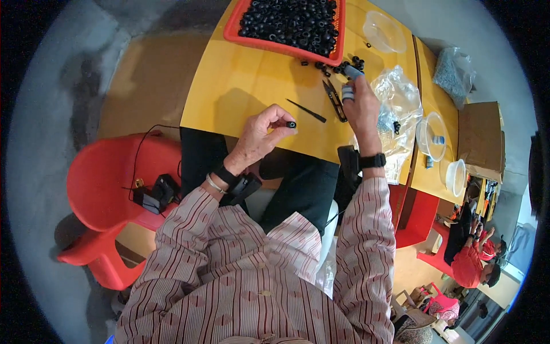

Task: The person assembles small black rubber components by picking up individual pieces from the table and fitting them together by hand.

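My left hand [256,140] pinches a small black ring-shaped part [291,124] between thumb and finger, above the table's near edge. My right hand [361,109] is at the right, over the table, with grey-blue wraps on two digits. Those two tips are apart, and one reaches a loose cluster of black parts [358,62]; I see nothing held there. Black thread snips [334,101] lie just left of that hand. Between my hands rests a thin, pointed black tool [306,110].
A red basket [230,32] heaped with black parts stands at the table's far side. To the right are a crumpled clear bag [395,86], clear plastic tubs and a cardboard box [481,137]. A red chair [94,178] stands at left; other people sit far right.
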Motion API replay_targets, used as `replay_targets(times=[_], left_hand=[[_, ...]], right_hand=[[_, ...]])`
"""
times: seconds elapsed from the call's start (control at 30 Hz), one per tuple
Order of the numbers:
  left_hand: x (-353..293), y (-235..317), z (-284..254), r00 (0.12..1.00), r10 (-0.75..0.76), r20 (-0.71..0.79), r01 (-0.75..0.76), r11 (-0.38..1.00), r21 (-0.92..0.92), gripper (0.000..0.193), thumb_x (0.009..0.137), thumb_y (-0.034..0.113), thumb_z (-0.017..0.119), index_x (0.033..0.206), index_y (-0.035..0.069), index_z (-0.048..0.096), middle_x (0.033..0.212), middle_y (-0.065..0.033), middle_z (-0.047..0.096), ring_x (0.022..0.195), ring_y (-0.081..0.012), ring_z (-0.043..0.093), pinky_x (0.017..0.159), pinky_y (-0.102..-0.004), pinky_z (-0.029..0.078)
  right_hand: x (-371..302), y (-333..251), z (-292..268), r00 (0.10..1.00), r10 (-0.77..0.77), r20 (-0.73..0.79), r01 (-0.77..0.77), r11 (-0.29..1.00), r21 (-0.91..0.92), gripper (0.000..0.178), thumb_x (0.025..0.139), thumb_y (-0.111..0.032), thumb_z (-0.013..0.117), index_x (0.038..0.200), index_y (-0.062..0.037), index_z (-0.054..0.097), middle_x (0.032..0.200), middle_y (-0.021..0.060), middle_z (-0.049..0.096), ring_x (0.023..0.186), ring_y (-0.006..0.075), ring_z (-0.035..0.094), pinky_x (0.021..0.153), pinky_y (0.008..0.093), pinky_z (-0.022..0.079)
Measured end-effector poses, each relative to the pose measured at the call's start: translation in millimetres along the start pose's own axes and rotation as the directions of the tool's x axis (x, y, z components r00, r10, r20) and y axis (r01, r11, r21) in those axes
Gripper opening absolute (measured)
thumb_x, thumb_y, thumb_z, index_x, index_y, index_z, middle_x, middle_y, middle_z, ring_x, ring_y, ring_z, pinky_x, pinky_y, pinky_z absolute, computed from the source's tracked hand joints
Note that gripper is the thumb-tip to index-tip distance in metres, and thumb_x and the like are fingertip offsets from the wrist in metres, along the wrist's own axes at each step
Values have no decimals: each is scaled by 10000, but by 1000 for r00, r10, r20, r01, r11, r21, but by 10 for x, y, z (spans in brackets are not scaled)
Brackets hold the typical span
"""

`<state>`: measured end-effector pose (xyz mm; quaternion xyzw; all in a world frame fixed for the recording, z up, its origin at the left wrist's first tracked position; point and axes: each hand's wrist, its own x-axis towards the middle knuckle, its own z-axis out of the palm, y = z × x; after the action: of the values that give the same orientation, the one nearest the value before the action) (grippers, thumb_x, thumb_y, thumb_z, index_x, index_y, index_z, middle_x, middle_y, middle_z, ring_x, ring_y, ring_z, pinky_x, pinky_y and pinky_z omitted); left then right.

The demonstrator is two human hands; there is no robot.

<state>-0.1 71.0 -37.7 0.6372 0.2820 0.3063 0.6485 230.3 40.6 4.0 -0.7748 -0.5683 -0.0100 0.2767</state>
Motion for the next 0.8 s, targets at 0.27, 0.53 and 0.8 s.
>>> replay_targets(times=[0.27,0.53,0.8], left_hand=[[-342,399,67,998,-67,11,68,993,-98,183,782,49,658,915,-5,543,817,-34,583,760,-91,548,706,-231,463],[-648,932,53,991,0,131,11,997,-82,196,808,41,647,946,16,511,880,-18,560,793,-70,520,714,-223,436],[-746,1211,52,993,-51,109,56,997,-48,216,777,80,684,917,-7,544,762,-32,567,697,-75,534,624,-230,448]], right_hand=[[-754,-684,-455,961,110,254,-276,472,837,340,838,-7,530,1177,-25,513,887,5,560,792,81,527,732,237,446],[-1104,-1128,-685,968,90,235,-244,96,965,314,847,-2,571,1158,-23,532,948,-3,565,873,79,522,818,225,409],[-1079,-1253,-860,964,41,263,-266,155,951,363,826,31,579,1180,-8,511,945,18,569,854,100,544,818,243,423]])
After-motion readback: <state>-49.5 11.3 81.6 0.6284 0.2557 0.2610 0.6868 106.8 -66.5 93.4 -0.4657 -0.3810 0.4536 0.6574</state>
